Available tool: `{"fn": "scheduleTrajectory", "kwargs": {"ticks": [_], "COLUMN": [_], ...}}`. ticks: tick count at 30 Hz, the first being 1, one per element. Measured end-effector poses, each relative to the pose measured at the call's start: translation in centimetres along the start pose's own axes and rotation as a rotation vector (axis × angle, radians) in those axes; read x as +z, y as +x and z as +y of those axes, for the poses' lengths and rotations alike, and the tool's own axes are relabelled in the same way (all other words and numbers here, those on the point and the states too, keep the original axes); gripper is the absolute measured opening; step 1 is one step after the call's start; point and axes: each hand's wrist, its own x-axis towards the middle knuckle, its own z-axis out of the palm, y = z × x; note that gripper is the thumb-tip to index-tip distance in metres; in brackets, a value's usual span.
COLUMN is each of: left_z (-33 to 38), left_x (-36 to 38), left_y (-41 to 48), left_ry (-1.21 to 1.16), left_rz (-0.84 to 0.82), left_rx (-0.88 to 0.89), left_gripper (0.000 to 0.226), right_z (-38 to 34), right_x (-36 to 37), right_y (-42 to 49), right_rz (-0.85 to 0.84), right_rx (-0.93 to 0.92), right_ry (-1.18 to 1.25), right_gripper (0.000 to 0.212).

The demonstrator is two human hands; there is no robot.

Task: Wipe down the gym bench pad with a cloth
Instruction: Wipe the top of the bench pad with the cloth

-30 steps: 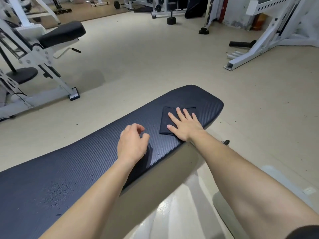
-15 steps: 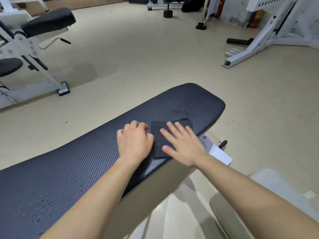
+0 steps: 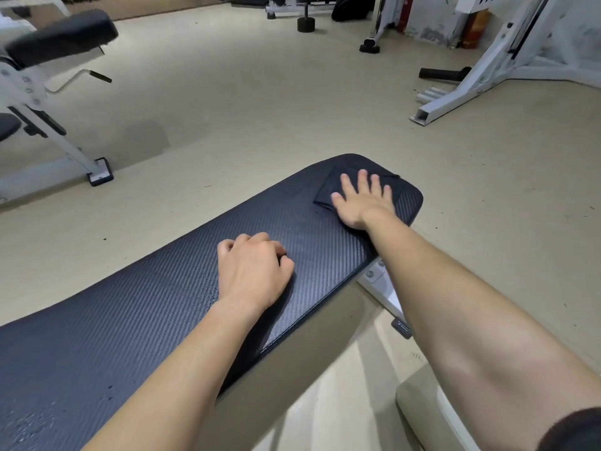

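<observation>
The dark textured bench pad (image 3: 146,307) runs from the lower left to the middle right of the head view. A dark folded cloth (image 3: 325,190) lies near its far rounded end. My right hand (image 3: 362,201) presses flat on the cloth, fingers spread, covering most of it. My left hand (image 3: 252,271) rests on the middle of the pad with its fingers curled under, holding nothing. Small water droplets (image 3: 32,421) speckle the pad's near left part.
The bench's white frame bracket (image 3: 383,288) shows under the pad's right edge. Another white bench with a black pad (image 3: 61,37) stands at the left. A white rack leg (image 3: 455,96), a black roller (image 3: 442,73) and a black weight (image 3: 305,24) stand on the beige floor beyond.
My right hand slid the cloth away from beside my left hand toward the pad's far end. My left hand stayed on the pad.
</observation>
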Motion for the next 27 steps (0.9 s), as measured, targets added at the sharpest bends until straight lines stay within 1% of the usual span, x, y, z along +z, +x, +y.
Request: {"fn": "scheduleTrajectory", "kwargs": {"ticks": [2,4,6,7,9,12,14,16,20,23,25,27], "left_z": [0.0,-0.6,-1.6,-2.1,-2.2,-0.6,0.6,1.8,3.5,3.3,2.5,1.6], "left_x": [-0.3,-0.6,-1.0,-1.1,-1.5,-1.8,-1.7,-1.2,-0.3,0.0,0.0,-0.5], "left_y": [0.2,0.5,0.8,0.7,0.3,-0.3,-0.2,-0.1,0.0,0.5,1.3,2.3], "left_ry": [0.004,-0.055,-0.173,-0.234,-0.306,-0.244,-0.185,-0.111,-0.016,0.056,0.145,0.206], "left_rz": [-0.015,-0.043,-0.053,-0.034,0.065,0.152,0.13,0.085,0.029,-0.01,-0.037,-0.081], "left_rx": [0.022,-0.001,-0.097,-0.167,-0.266,-0.244,-0.183,-0.107,-0.002,-0.019,-0.049,-0.022], "left_gripper": [0.033,0.032,0.031,0.032,0.037,0.034,0.032,0.033,0.033,0.034,0.037,0.039], "right_z": [-2.7,-5.3,-6.9,-7.3,-7.3,-5.9,-4.1,-1.5,3.9,6.3,6.6,6.1], "right_x": [0.7,1.8,2.7,3.2,4.0,4.8,5.0,4.7,3.0,1.5,0.8,0.1], "right_y": [-1.0,-2.8,-5.0,-6.2,-8.3,-11.7,-13.1,-13.3,-10.3,-6.4,-3.7,-1.3], "right_rz": [-0.009,-0.012,-0.013,-0.012,-0.005,-0.012,-0.007,0.006,0.032,0.014,0.009,0.0], "right_rx": [-0.129,-0.263,-0.366,-0.403,-0.464,-0.559,-0.585,-0.536,-0.341,-0.23,-0.142,-0.073], "right_ry": [-0.027,-0.064,-0.087,-0.095,-0.113,-0.14,-0.145,-0.129,-0.064,-0.049,-0.033,-0.019], "right_gripper": [0.065,0.065,0.065,0.064,0.064,0.065,0.067,0.069,0.067,0.066,0.066,0.066]}}
